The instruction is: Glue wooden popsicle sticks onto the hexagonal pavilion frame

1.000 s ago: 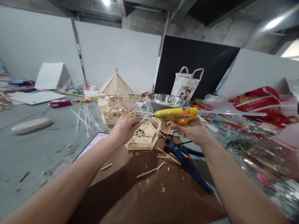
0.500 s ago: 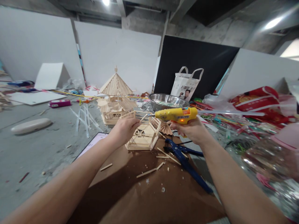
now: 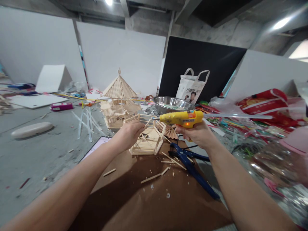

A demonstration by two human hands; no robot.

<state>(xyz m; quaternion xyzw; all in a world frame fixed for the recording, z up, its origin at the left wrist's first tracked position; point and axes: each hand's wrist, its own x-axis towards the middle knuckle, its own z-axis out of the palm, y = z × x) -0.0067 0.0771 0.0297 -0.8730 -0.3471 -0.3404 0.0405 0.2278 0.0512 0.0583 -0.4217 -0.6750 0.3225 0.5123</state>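
Note:
My right hand (image 3: 196, 133) grips a yellow glue gun (image 3: 181, 118) by its handle, nozzle pointing left; an orange light glows on its side and a clear glue stick (image 3: 238, 116) juts from its back. Between the fingertips of my left hand (image 3: 131, 133) is a short thin wooden stick (image 3: 148, 122), its far end at the nozzle. Below and behind them sits a many-sided wooden stick frame (image 3: 146, 149) with low railings, partly covered by my left hand. Farther back stands a stick-built pavilion (image 3: 119, 91) with a pointed roof.
Blue-handled cutters (image 3: 192, 173) and loose sticks (image 3: 151, 178) lie on a brown sheet (image 3: 125, 205). A phone (image 3: 96, 146) lies by my left forearm, with clear glue sticks (image 3: 89, 123) beyond. Behind the gun are a metal bowl (image 3: 174, 104) and a bag (image 3: 192, 86); a bottle (image 3: 276, 157) stands right.
Almost nothing differs. My left hand has shifted very slightly, while the glue gun and the stick keep their places.

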